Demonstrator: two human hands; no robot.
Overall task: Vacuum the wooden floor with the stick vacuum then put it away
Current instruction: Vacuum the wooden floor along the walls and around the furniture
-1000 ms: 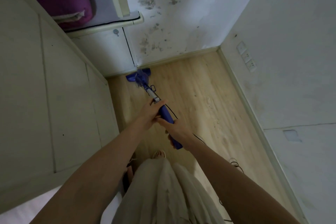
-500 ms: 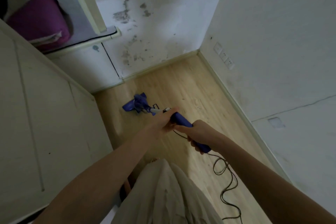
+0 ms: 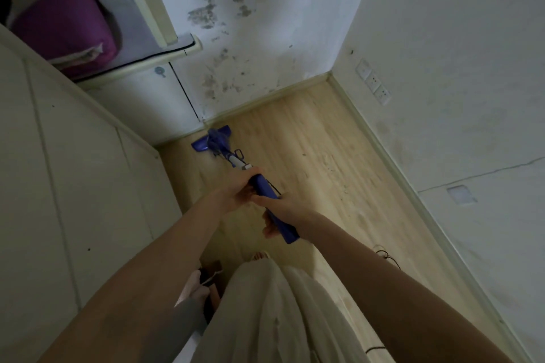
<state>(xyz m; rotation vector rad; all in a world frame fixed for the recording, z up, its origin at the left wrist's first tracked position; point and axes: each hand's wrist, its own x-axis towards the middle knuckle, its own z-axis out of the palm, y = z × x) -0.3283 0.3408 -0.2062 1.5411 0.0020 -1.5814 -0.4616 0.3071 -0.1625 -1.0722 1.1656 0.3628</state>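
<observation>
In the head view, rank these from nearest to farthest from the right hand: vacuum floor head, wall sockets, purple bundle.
From the right hand:
1. Vacuum floor head, ahead by the skirting.
2. Wall sockets, on the right wall.
3. Purple bundle, up on the far-left shelf.

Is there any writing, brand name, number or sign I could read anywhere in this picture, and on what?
None can be read.
Stick vacuum: no brand or label shows on its blue body or on its floor head.
Wall plates: three pale plates low on the right wall; any markings are too small to read.
Round blue mark on the white cabinet: a small blurred shape, no letters to make out.
</observation>
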